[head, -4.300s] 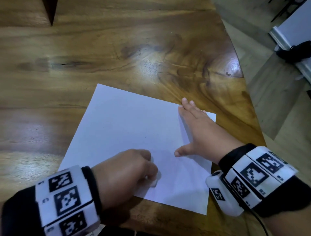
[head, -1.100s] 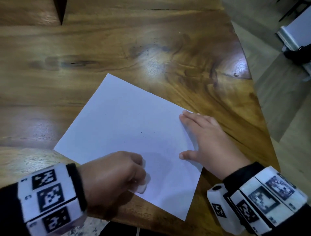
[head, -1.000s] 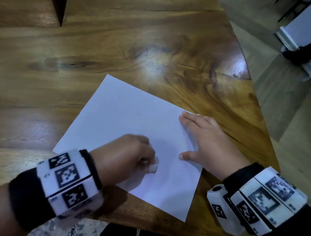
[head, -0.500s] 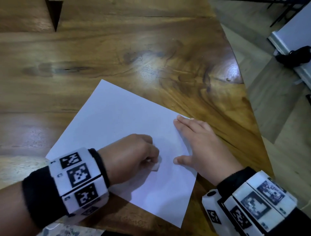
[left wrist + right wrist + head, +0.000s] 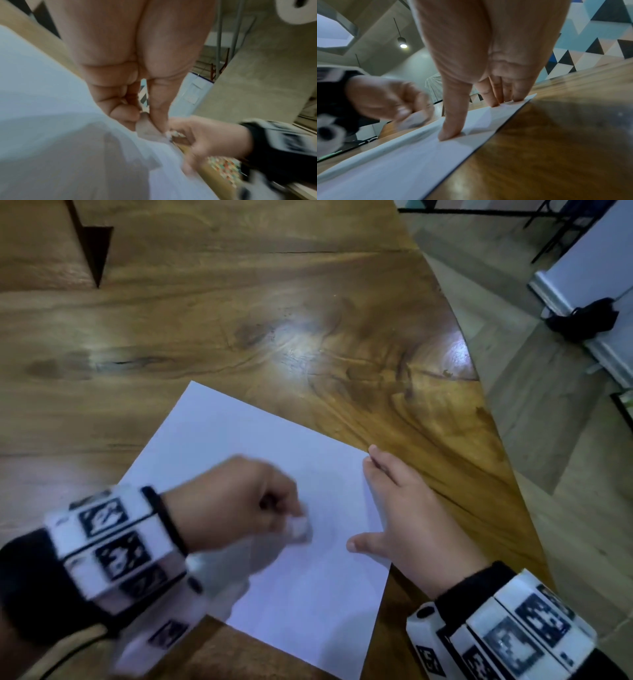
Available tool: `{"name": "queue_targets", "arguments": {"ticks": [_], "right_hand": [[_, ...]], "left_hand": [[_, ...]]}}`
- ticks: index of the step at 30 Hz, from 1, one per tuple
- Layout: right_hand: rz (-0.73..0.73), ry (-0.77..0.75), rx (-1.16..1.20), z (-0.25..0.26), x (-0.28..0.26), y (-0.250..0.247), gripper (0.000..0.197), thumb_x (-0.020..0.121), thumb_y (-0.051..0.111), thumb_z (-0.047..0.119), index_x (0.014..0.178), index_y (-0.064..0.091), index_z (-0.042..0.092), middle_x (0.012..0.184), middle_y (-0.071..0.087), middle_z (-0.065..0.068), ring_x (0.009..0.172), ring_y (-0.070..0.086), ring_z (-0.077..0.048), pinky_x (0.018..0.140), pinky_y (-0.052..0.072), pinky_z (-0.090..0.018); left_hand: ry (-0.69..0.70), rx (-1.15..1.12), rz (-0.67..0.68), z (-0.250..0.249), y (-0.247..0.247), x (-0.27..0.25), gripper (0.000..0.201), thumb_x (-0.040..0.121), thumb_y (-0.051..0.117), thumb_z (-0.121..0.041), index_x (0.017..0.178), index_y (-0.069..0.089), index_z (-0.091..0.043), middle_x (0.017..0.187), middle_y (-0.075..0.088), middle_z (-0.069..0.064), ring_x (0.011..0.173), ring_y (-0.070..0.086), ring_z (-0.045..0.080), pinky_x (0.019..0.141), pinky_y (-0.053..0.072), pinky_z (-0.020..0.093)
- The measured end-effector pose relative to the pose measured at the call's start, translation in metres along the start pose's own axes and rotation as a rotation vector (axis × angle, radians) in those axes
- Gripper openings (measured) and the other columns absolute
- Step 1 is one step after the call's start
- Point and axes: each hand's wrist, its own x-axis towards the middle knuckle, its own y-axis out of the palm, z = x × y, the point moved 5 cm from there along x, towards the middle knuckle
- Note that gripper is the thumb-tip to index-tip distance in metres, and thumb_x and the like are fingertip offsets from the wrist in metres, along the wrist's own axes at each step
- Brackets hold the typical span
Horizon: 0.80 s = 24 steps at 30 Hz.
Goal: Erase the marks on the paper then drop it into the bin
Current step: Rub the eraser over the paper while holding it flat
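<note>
A white sheet of paper [image 5: 260, 467] lies tilted on the wooden table [image 5: 239, 313]. My left hand [image 5: 239, 505] is blurred with motion and pinches a small white eraser [image 5: 298, 528] against the sheet near its middle. The left wrist view shows the eraser [image 5: 145, 129] between thumb and fingertips, on the paper [image 5: 51, 121]. My right hand [image 5: 404, 515] lies flat on the paper's right edge, fingers straight and thumb spread. In the right wrist view its fingertips [image 5: 448, 135] press the paper [image 5: 402, 162] down, with the eraser [image 5: 416, 120] to the left. No marks are legible on the sheet.
The table's curved right edge [image 5: 479, 392] drops to a tiled floor [image 5: 534, 419]. A black object [image 5: 582, 320] lies beside a white panel at far right. A dark triangular notch [image 5: 96, 251] cuts the tabletop at upper left. No bin is in view.
My left hand has kept rubbing the eraser back and forth over the paper's middle. The sheet has turned a little since the earliest frame. The right hand stays flat on the right edge.
</note>
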Motion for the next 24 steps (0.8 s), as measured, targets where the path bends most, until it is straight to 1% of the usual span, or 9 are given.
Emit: {"name": "queue_targets", "arguments": {"ticks": [3,7,8,11,13,14,19,21,24], "right_hand": [[0.007,0.001,-0.008,0.001,0.0,0.001,0.106,0.071,0.075,0.038,0.148,0.006,0.016,0.155,-0.008,0.013,0.143,0.0,-0.008,0.115,0.008,-0.018],[0.0,0.004,-0.011,0.0,0.001,0.002,0.107,0.069,0.076,0.04,0.148,0.008,0.016,0.154,-0.006,0.014,0.144,0.002,-0.011,0.116,0.013,-0.022],[0.002,0.005,-0.014,0.0,0.0,0.002,0.107,0.069,0.076,0.04,0.148,0.008,0.016,0.154,-0.006,0.014,0.144,0.002,-0.011,0.116,0.013,-0.023],[0.011,0.007,-0.027,0.0,0.001,0.001,0.108,0.069,0.077,0.041,0.148,0.008,0.015,0.154,-0.005,0.013,0.143,0.002,-0.011,0.116,0.015,-0.024],[0.016,0.005,-0.043,0.001,0.002,0.001,0.109,0.068,0.077,0.041,0.148,0.008,0.015,0.154,-0.005,0.012,0.143,0.001,-0.011,0.115,0.015,-0.022],[0.018,0.003,-0.054,0.001,0.003,0.001,0.109,0.069,0.077,0.041,0.148,0.007,0.015,0.155,-0.005,0.012,0.142,0.001,-0.01,0.114,0.015,-0.021],[0.019,-0.012,-0.083,0.002,0.001,0.001,0.11,0.069,0.075,0.045,0.148,0.005,0.013,0.154,-0.006,0.01,0.141,0.0,-0.009,0.113,0.015,-0.021],[0.017,-0.01,-0.077,0.002,0.001,0.001,0.111,0.069,0.075,0.045,0.148,0.005,0.014,0.154,-0.007,0.011,0.141,0.0,-0.009,0.114,0.016,-0.022],[0.015,-0.008,-0.072,0.002,0.001,0.002,0.111,0.068,0.075,0.045,0.149,0.005,0.015,0.154,-0.007,0.011,0.141,-0.001,-0.009,0.116,0.014,-0.023]], "left_hand": [[-0.007,0.053,-0.214,-0.016,-0.025,0.038,0.013,0.07,0.074,-0.018,0.082,0.07,-0.019,0.066,0.062,-0.005,0.056,0.052,0.007,0.055,0.037,0.007],[-0.007,0.107,-0.27,-0.029,-0.025,0.073,0.017,0.074,0.069,-0.015,0.09,0.069,-0.011,0.071,0.061,0.001,0.065,0.052,0.014,0.058,0.037,0.018],[-0.002,0.116,-0.283,-0.029,-0.023,0.075,0.016,0.074,0.069,-0.015,0.089,0.069,-0.009,0.068,0.058,-0.001,0.063,0.05,0.013,0.056,0.036,0.014],[0.025,0.141,-0.157,-0.024,-0.012,0.066,0.011,0.073,0.071,-0.016,0.082,0.069,-0.011,0.058,0.054,-0.009,0.054,0.046,0.005,0.051,0.035,0.004],[0.017,0.174,0.017,-0.022,-0.004,0.062,0.009,0.071,0.073,-0.021,0.078,0.069,-0.017,0.062,0.061,-0.004,0.057,0.052,0.009,0.053,0.038,0.009],[0.01,0.193,0.035,-0.022,-0.005,0.063,0.008,0.071,0.073,-0.021,0.078,0.069,-0.018,0.065,0.064,-0.003,0.058,0.053,0.01,0.054,0.039,0.011],[0.041,0.213,-0.236,-0.032,-0.021,0.074,0.014,0.074,0.07,-0.017,0.086,0.069,-0.012,0.061,0.052,-0.008,0.059,0.046,0.01,0.052,0.033,0.001],[0.069,0.226,-0.195,-0.031,-0.013,0.07,0.012,0.074,0.07,-0.018,0.084,0.069,-0.011,0.059,0.048,-0.011,0.057,0.044,0.007,0.053,0.033,0.002],[0.083,0.269,-0.037,-0.029,-0.001,0.058,0.011,0.073,0.072,-0.024,0.08,0.07,-0.016,0.067,0.06,-0.006,0.063,0.051,0.011,0.053,0.033,0.006]]}}
